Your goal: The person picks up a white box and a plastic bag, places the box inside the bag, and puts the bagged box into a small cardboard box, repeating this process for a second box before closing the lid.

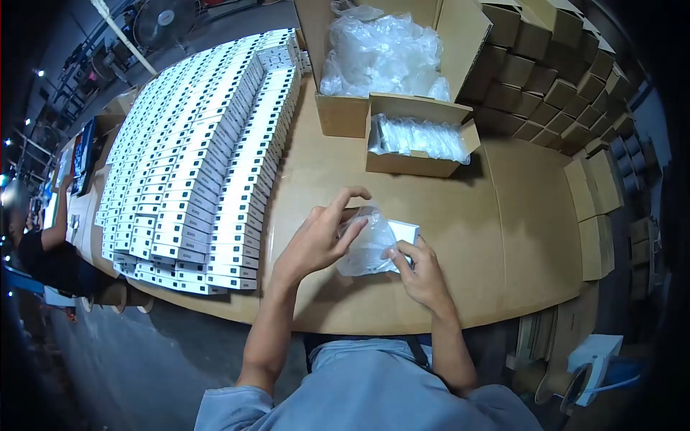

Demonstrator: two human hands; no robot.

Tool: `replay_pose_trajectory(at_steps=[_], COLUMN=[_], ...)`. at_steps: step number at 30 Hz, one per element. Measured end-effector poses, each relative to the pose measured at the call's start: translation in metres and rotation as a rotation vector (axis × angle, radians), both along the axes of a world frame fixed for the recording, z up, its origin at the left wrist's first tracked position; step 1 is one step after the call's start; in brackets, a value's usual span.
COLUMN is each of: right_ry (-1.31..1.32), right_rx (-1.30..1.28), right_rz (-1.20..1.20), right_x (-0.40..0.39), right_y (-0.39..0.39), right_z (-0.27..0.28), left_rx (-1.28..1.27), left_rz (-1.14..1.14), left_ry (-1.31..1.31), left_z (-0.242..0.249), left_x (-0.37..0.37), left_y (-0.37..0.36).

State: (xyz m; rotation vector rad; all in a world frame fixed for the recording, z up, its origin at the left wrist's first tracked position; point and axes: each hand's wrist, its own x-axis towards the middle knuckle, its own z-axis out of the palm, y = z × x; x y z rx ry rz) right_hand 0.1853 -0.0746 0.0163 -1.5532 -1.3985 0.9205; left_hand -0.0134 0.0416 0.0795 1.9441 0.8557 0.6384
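Over the middle of the cardboard-covered table, a small white box [405,231] sits partly within a clear plastic bag [370,248]. My right hand [418,271] grips the box and the bag's right side, thumb on top. On the bag's other side is my left hand [320,237]. Its thumb lies across the film and its index finger is raised and curved away, while the remaining fingers are partly hidden behind the bag. Just beyond my hands stands an open carton [411,164] packed with a row of items in clear plastic.
Tall stacks of white boxes [194,165] fill the table's left side. Behind the small carton, a large carton [341,116] holds loose clear bags [384,54]. Many brown cartons [532,79] are piled at the far right. Another person [50,251] works at the far left.
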Motion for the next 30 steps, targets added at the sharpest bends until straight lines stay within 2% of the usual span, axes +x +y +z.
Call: replay_pose_trajectory(at_steps=[1, 4, 5, 6, 8, 9, 12, 15, 17, 20, 21, 22, 24, 26, 29, 30], right_ry=[0.009, -0.057, -0.015, 0.030, 0.118, 0.132, 0.151, 0.126, 0.063, 0.211, 0.388, 0.297, 0.422, 0.405, 0.419, 0.343], right_rx=[0.014, -0.013, -0.009, 0.004, 0.041, 0.058, 0.112, 0.080, -0.011, 0.275, 0.182, 0.243, 0.376, 0.532, 0.421, 0.406], right_rz=[0.019, 0.074, 0.068, 0.015, -0.085, -0.107, -0.149, -0.126, -0.069, -0.146, -0.127, -0.198, -0.255, -0.148, 0.040, 0.094], right_x=[0.000, 0.002, 0.003, 0.001, -0.003, -0.005, -0.007, -0.011, -0.003, 0.006, 0.026, 0.037, 0.039, 0.033, 0.039, 0.041], right_y=[-0.001, -0.001, -0.001, -0.003, -0.002, -0.003, -0.001, -0.003, 0.000, 0.004, 0.006, 0.011, 0.019, 0.028, 0.031, 0.035], right_z=[-0.004, 0.002, 0.000, -0.003, -0.008, -0.010, -0.012, -0.014, -0.014, -0.016, -0.010, 0.002, 0.028, 0.059, 0.072, 0.075], left_rx=[0.102, 0.125, 0.120, -0.022, 0.137, 0.096, -0.287, -0.408, -0.378, -0.312, -0.280, -0.255, -0.270, -0.285, -0.308, -0.315], left_rz=[-0.025, -0.059, 0.044, 0.129, 0.299, 0.417, 0.314, 0.268, 0.329, 0.354, 0.333, 0.310, 0.306, 0.303, 0.301, 0.295], left_ry=[-0.097, -0.204, -0.253, -0.260, -0.784, -0.836, -0.800, -0.501, -0.443, -0.406, -0.375, -0.341, -0.344, -0.345, -0.352, -0.359], left_z=[-0.013, -0.016, -0.022, -0.026, -0.057, -0.061, -0.083, -0.077, -0.071, -0.071, -0.071, -0.072, -0.068, -0.062, -0.059, -0.061], left_x=[0.001, 0.000, -0.006, -0.016, -0.019, -0.019, -0.013, -0.007, 0.001, 0.002, -0.001, -0.004, -0.003, -0.001, 0.003, 0.003], left_y=[0.004, 0.011, 0.013, 0.016, 0.027, 0.022, -0.012, -0.035, -0.037, -0.038, -0.037, -0.040, -0.043, -0.046, -0.050, -0.050])
